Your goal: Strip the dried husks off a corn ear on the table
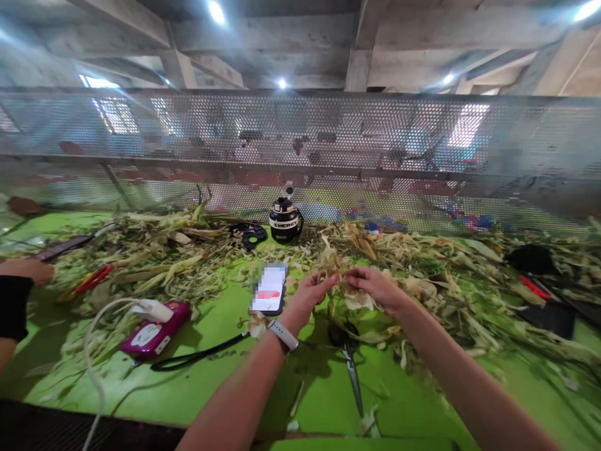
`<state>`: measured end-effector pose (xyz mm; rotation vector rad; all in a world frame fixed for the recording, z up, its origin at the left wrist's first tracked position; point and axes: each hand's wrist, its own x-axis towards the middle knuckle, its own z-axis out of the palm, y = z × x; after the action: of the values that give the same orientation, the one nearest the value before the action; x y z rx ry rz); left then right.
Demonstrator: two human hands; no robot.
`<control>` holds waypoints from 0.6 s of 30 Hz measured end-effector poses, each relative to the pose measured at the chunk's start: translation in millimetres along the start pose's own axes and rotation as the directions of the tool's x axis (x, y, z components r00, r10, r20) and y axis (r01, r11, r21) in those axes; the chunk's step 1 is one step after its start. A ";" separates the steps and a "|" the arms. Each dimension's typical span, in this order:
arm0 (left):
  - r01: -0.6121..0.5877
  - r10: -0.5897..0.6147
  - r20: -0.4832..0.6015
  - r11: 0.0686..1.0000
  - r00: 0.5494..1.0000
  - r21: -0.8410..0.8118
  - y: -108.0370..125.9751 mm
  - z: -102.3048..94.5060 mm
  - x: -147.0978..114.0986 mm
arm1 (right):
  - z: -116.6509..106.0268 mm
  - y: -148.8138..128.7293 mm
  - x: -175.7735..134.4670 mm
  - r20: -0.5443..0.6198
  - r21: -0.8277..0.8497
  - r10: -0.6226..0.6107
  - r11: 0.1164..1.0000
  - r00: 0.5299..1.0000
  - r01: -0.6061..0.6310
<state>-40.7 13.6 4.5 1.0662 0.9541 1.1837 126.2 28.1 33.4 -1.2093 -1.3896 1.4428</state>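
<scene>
My left hand (pixel 307 300), with a white band on its wrist, pinches a tangled bundle of dry, pale brown corn husk (pixel 328 258) between thumb and fingers. My right hand (pixel 378 289) is closed on the same bundle from the other side, fingertips close to the left thumb. The exact grip points are partly hidden by the husk. Below the hands, black-handled scissors (pixel 352 369) lie on the green tabletop (pixel 323 401), blades toward me. A phone (pixel 271 288) with a lit screen lies left of my left hand.
Loose husk strips (pixel 188 263) cover much of the table. A purple power strip (pixel 157 332) with a white charger and cable sits at left, near a black strap (pixel 197 354). Behind stands a black jug (pixel 284 219) before a perforated metal screen (pixel 328 138). Another person's hand (pixel 28 270) reaches in at left.
</scene>
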 end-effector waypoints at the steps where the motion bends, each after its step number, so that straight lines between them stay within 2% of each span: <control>1: -0.012 0.012 0.001 1.000 1.000 0.016 0.2 0.4 -0.4 | 2.9 1.1 -2.1 0.019 0.035 0.014 0.999 1.000 -0.015; 4: -0.022 0.023 -0.034 0.999 0.999 0.023 2.1 1.5 -1.4 | 7.6 3.9 -5.3 0.048 0.084 0.038 0.996 0.998 -0.042; 10: 0.089 -0.099 -0.110 0.991 0.989 -0.099 0.8 0.3 3.6 | 3.7 10.9 -7.5 0.049 0.022 -0.006 1.000 0.999 0.005; 14: 0.149 -0.184 -0.148 0.964 0.972 -0.220 -3.0 -4.7 9.1 | -9.3 7.8 -8.6 -0.024 -0.049 -0.072 0.996 0.997 0.071; 18: 0.109 -0.180 -0.184 0.934 0.966 -0.341 1.5 -11.3 10.9 | -30.6 7.0 -4.4 -0.151 -0.188 -0.149 0.975 0.977 0.120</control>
<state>-50.4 26.0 3.0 0.6005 0.9406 1.2964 157.4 30.8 28.5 -1.2877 -1.4797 1.1187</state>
